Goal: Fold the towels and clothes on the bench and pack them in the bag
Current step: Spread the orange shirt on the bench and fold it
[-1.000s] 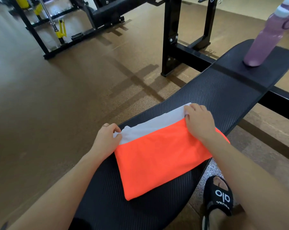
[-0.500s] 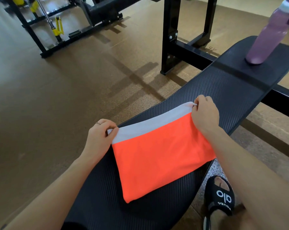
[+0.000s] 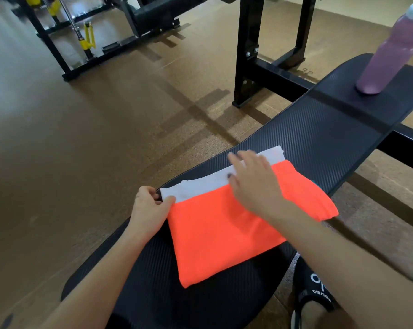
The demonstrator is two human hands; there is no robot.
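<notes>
Folded orange cloth (image 3: 226, 231) lies flat on the black bench (image 3: 319, 143), on the near half in front of you. A white cloth (image 3: 200, 186) sits under it, showing as a strip along the far edge. Long axis of the stack runs from your near-left to far-right, roughly along the bench line; the near corner points back at you. The right end of the orange layer reaches the bench's right edge and looks slightly past it.

Your left hand (image 3: 148, 210) pinches the left corner of the white strip, thumb on top: grip closed on the white cloth. Your right hand (image 3: 253, 181) is flat, fingers straight, lying over the far edge where white meets orange: grip released, palm down. Motion blur there.

Open bench beyond the stack up to a purple bottle (image 3: 388, 53) standing at the far end, well apart. Bare pad also near you. Black sandal (image 3: 317, 290) on the floor, right of the bench.
</notes>
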